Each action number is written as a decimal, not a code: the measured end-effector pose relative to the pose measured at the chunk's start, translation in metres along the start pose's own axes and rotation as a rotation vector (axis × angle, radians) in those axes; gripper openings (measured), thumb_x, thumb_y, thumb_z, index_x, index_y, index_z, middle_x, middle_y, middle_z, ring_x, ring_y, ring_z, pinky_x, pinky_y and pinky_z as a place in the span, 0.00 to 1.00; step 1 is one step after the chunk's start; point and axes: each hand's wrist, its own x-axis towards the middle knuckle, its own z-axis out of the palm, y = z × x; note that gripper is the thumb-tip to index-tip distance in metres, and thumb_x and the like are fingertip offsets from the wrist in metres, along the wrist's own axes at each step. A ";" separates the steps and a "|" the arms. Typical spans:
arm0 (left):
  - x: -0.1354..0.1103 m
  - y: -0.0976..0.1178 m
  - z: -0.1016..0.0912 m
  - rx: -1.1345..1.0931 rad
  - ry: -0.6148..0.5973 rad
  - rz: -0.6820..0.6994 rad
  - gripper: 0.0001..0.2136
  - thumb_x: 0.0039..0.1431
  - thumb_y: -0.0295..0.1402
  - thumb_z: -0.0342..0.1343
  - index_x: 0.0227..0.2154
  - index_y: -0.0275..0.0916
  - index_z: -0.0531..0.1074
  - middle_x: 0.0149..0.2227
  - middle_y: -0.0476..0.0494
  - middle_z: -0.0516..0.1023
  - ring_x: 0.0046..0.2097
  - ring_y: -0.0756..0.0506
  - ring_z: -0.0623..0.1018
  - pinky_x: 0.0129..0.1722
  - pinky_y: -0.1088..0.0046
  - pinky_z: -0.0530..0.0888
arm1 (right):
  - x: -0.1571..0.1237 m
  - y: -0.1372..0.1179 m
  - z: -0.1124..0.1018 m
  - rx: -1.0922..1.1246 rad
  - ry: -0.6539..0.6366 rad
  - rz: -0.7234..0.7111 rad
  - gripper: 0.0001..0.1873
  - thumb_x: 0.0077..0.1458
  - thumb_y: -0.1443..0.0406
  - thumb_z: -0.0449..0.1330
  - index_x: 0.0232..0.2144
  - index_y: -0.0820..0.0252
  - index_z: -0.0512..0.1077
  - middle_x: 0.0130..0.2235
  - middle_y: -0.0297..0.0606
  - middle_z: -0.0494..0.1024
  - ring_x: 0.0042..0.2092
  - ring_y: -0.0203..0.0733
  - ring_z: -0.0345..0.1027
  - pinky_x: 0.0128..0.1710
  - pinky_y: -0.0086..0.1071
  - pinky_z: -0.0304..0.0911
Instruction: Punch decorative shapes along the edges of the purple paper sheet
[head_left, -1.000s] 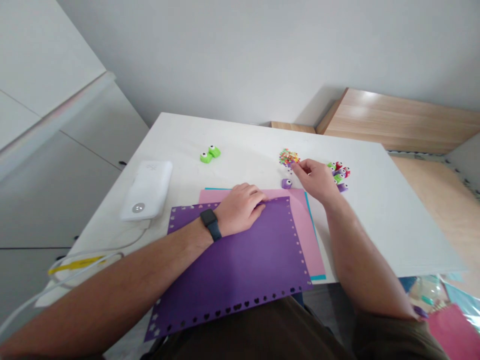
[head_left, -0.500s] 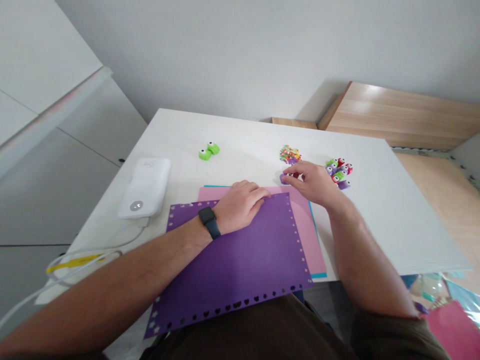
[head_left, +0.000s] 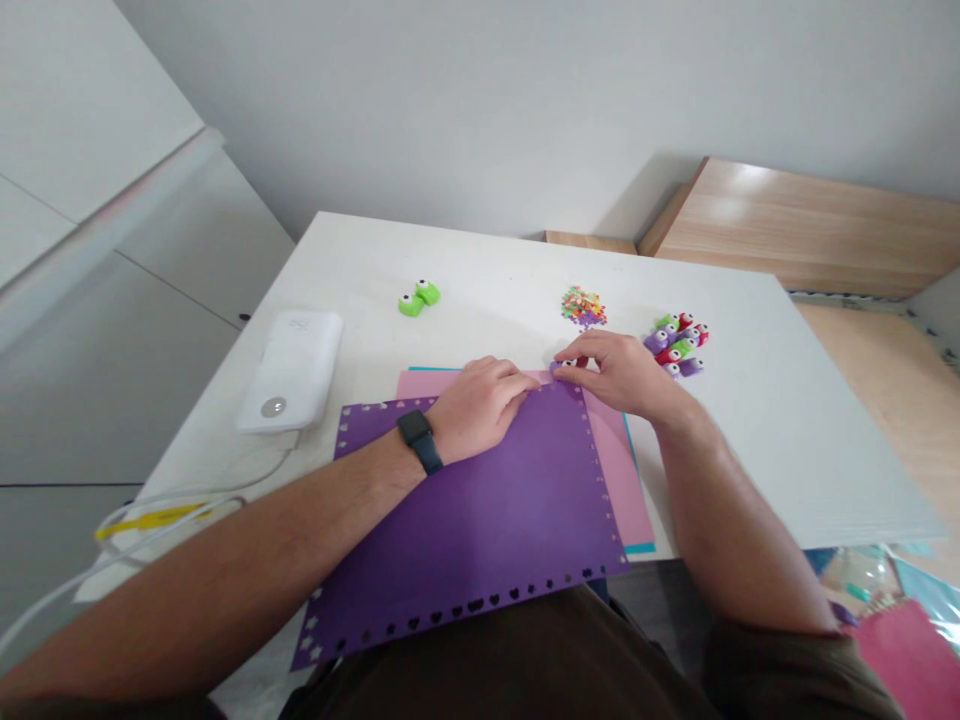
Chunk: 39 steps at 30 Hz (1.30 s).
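A purple sheet (head_left: 480,520), with small shapes cut out along its edges, lies over pink paper (head_left: 628,500) and blue paper (head_left: 640,547). My left hand (head_left: 484,405) rests on it with curled fingers, thumb and fingertips closed on its far edge. At the far right corner of the sheet, my right hand (head_left: 619,370) grips a small purple paper punch (head_left: 556,369) with an eye on it. The fingers cover most of that punch. Just beyond it lies a heap of coloured punched-out bits (head_left: 583,306).
A cluster of purple, red and green punches (head_left: 679,345) stands right of my right hand. Two green punches (head_left: 418,298) sit at the far left. A white power bank (head_left: 292,372) with a cable (head_left: 202,490) lies on the white table (head_left: 750,440).
My right hand has moved slightly left and nearer with the purple punch, bringing it to the sheet's far edge. My left hand stays in place.
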 end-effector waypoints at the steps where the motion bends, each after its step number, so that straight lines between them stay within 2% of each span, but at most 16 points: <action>1: 0.000 0.000 0.000 0.001 0.001 -0.001 0.14 0.74 0.29 0.50 0.52 0.41 0.79 0.45 0.38 0.81 0.48 0.40 0.78 0.52 0.57 0.74 | 0.000 -0.001 0.000 0.003 0.006 0.001 0.09 0.65 0.58 0.67 0.41 0.54 0.85 0.39 0.38 0.86 0.38 0.42 0.78 0.46 0.39 0.70; 24: 0.001 0.002 -0.001 0.011 0.019 0.013 0.13 0.73 0.27 0.51 0.52 0.39 0.80 0.45 0.39 0.82 0.47 0.41 0.78 0.50 0.59 0.74 | -0.003 -0.006 -0.003 -0.015 0.020 -0.040 0.08 0.65 0.60 0.67 0.42 0.56 0.85 0.41 0.40 0.85 0.38 0.42 0.77 0.46 0.39 0.71; 39: 0.001 0.002 -0.001 0.015 0.019 0.010 0.13 0.74 0.28 0.51 0.53 0.38 0.80 0.44 0.39 0.81 0.46 0.40 0.78 0.50 0.59 0.74 | -0.004 -0.009 -0.002 -0.147 -0.010 -0.111 0.11 0.67 0.59 0.66 0.44 0.60 0.85 0.42 0.45 0.84 0.41 0.44 0.77 0.46 0.39 0.71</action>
